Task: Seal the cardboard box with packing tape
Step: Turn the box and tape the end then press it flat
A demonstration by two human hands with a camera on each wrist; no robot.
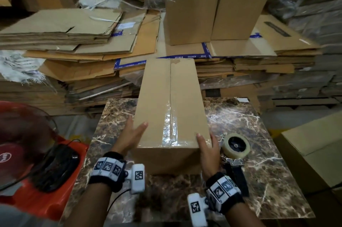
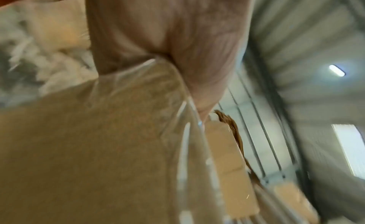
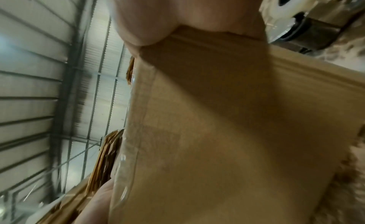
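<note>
A long brown cardboard box [image 1: 166,97] lies on the marble table [image 1: 259,171], flaps closed. Clear packing tape [image 1: 171,128] covers the near half of the top seam and folds over the near edge. My left hand [image 1: 131,134] lies flat against the box's near left side with the thumb on top. My right hand [image 1: 207,150] presses the near right corner the same way. Both wrist views are blurred: palm [image 2: 168,32] on the taped cardboard [image 2: 88,149], and palm [image 3: 158,16] on the box wall [image 3: 227,133]. The tape dispenser [image 1: 236,147] lies on the table just right of my right hand.
Two taped boxes [image 1: 190,8] stand on stacks of flattened cardboard [image 1: 74,41] behind the table. A fan on a red stool [image 1: 37,152] is close at the left. Another cardboard box [image 1: 314,152] stands at the right of the table.
</note>
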